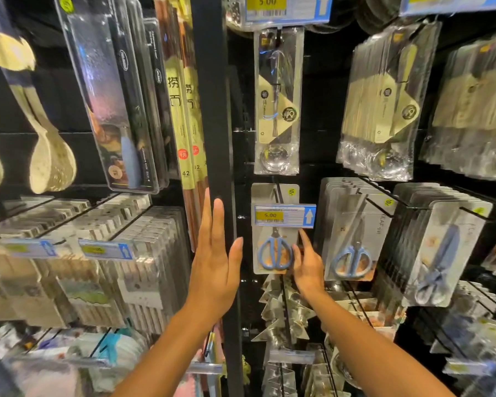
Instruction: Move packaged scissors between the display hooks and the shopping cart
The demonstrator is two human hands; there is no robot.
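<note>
A pack of blue-handled scissors (275, 253) hangs on a display hook (278, 193) behind a 5.00 price tag (284, 215). My right hand (307, 267) touches this pack's right edge, fingers extended and lightly bent. My left hand (216, 253) is raised flat, fingers straight, in front of the black upright post (215, 110), holding nothing. More scissor packs hang to the right: one stack (352, 242) and another stack (438, 253). No shopping cart is in view.
Packaged ladles (278, 104) hang above the scissors. Knives and chopsticks (121, 104) hang on the left, boxed goods (143, 247) below them. Metal cone-shaped items (281, 308) hang beneath the scissors. Black hooks jut out at the right.
</note>
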